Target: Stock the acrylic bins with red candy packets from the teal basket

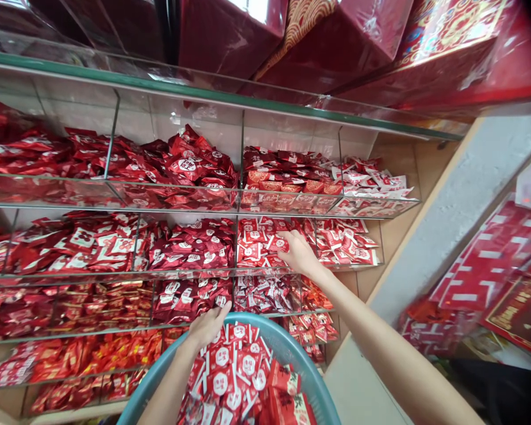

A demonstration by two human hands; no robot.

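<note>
My right hand (pixel 298 254) reaches into a middle-row shelf compartment, its fingers curled at a small red-and-white packet (pixel 276 242). More packets of that kind lie around it. At the far left rim of a round teal basin (pixel 323 386) is my left hand (pixel 207 326), its thumb pointing right and its other fingers mostly hidden. Inside the basin is a heap of red packets (pixel 234 372) with white round labels. A few larger red packets with dark lettering (pixel 292 401) lie at the heap's right side.
Glass dividers (pixel 242 147) and clear front panels split the shelves into compartments of red packets. Large dark-red boxes (pixel 230 35) stand on the glass top shelf (pixel 181 82). Red hanging goods (pixel 482 254) are at the right, beside a grey wall (pixel 482 171).
</note>
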